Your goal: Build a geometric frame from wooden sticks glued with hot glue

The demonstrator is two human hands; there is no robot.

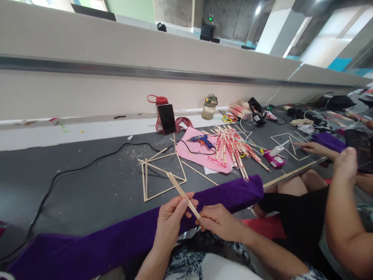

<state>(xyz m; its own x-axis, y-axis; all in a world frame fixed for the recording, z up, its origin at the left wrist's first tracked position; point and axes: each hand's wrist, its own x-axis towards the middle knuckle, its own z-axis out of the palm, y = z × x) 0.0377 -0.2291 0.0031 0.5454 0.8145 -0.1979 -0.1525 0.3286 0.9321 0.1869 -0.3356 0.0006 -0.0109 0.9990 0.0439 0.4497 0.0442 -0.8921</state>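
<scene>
A small bundle of bare wooden chopsticks [179, 187] slants between my hands, above the table's front edge. Around its middle, my left hand [175, 214] is closed with the thumb on top. My right hand [217, 221] pinches the near end of the same bundle. Just beyond them stands a frame of joined chopsticks [163, 192] on the grey table. A loose chopstick [201, 174] lies to its right. Farther back, a blue glue gun [202, 140] rests on a pink sheet [186, 149], next to a pile of chopsticks in red-and-white wrappers [230, 146].
A purple cloth [116, 243] drapes along the front edge. A black cable [87, 161] crosses the left side. Behind stand a phone [167, 118] and a bottle [209, 107]. At right, a co-worker's hand [313, 148] touches another stick frame [279, 136], near a pink tissue pack [274, 158].
</scene>
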